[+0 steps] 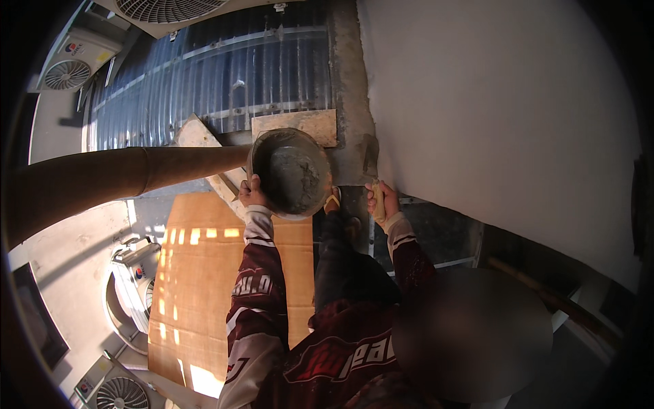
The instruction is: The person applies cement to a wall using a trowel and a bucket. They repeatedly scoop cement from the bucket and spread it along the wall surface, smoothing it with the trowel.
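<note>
My left hand (253, 193) grips the near left rim of a round, dark bucket (267, 151), thumb on the edge. Wet grey mortar (300, 178) lies in it, smeared up the inner wall. To the right, the fingers of my right hand (385, 202) are wrapped round the light handle of a trowel (370, 158). Its grey, mortar-stained blade points away from me, over a rough cement strip (351, 82) along the foot of a pale wall (490, 116). Whether the blade touches the wall cannot be made out.
A thick brown pole (150, 169) crosses from the left to the bucket. Beyond are wooden planks (300, 125) and blue corrugated roofing (218, 75). An orange-brown plywood sheet (197, 273) lies lower left, near an air-conditioner unit (136, 279). My sandalled foot (332, 201) stands between my hands.
</note>
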The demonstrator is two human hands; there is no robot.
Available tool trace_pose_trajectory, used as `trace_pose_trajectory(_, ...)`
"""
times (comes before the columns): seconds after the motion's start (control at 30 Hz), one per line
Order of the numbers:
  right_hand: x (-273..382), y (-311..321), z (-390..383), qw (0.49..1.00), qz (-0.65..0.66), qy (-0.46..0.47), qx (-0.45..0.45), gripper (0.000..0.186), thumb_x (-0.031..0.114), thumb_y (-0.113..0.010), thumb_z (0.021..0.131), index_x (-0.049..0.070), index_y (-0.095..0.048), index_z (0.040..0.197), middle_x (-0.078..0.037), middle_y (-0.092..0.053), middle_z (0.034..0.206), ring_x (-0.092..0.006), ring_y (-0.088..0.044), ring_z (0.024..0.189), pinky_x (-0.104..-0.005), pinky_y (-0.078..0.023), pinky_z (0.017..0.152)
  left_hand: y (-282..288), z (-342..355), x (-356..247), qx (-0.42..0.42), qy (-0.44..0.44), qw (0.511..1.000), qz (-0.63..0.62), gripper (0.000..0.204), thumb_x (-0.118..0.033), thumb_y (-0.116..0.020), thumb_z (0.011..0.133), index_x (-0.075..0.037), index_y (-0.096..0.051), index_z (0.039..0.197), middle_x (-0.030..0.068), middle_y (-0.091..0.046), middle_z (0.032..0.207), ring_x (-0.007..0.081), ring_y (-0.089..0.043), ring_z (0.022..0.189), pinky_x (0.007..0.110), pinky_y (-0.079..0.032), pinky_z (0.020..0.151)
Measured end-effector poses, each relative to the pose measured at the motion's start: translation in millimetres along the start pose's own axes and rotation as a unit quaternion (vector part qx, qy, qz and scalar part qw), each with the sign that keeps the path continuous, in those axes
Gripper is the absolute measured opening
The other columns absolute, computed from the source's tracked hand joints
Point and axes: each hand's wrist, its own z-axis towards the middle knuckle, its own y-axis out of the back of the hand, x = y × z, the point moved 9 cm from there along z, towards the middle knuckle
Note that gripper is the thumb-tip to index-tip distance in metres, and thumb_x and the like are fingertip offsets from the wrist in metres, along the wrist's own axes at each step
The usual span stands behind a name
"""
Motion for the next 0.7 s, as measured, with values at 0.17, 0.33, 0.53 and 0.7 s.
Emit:
trace_pose_trajectory(0.17, -2, -2, 0, 0.913, -0.394, 0.062, -0.082, 0.045, 0.04, -0.052, 0.094, 0.001, -0.051, 0.117, -0.01, -0.061, 0.083, -0.0203, -0.06, 0.065, -0.0348, -0.048, 0.054, 0, 10, 0, 0.013, -0.014, 0.999, 0.026, 0.034, -0.019, -0.071, 0.084, -0.01, -0.046, 0.063, -0.0059, -0.045, 0.061, 0.006, -0.034, 0.057, 0.024, -0.032, 0.051)
trace_pose_trajectory(0.33, 19, -32, 25, 0.64, -0.716, 0.198, -0.195, 0.042, 0.029, -0.052, 0.094, -0.001, -0.045, 0.123, -0.025, -0.063, 0.099, -0.0437, -0.061, 0.092, -0.0511, -0.048, 0.079, -37, -16, -22, 0.021, -0.021, 0.997, 0.074, 0.033, -0.019, -0.07, 0.086, -0.01, -0.046, 0.065, -0.0059, -0.045, 0.062, 0.0057, -0.035, 0.058, 0.024, -0.032, 0.051)
trace_pose_trajectory(0.53, 21, -47, 44, 0.669, -0.68, 0.164, -0.252, 0.04, 0.027, -0.053, 0.094, -0.001, -0.048, 0.121, -0.025, -0.059, 0.116, -0.043, -0.058, 0.106, -0.0499, -0.046, 0.09, -42, -20, -39, 0.026, -0.05, 0.993, 0.104, 0.037, -0.018, -0.069, 0.086, -0.011, -0.042, 0.062, -0.0066, -0.043, 0.06, 0.0049, -0.033, 0.057, 0.024, -0.03, 0.05)
trace_pose_trajectory(0.7, 28, -30, 58, 0.753, -0.579, 0.12, -0.288, 0.04, 0.026, -0.053, 0.094, 0.001, -0.047, 0.125, -0.025, -0.058, 0.12, -0.0407, -0.056, 0.111, -0.0486, -0.046, 0.093, -51, -15, -30, 0.035, -0.053, 0.995, 0.079, 0.035, -0.018, -0.07, 0.086, -0.011, -0.045, 0.063, -0.0064, -0.045, 0.061, 0.0051, -0.034, 0.056, 0.023, -0.031, 0.05)
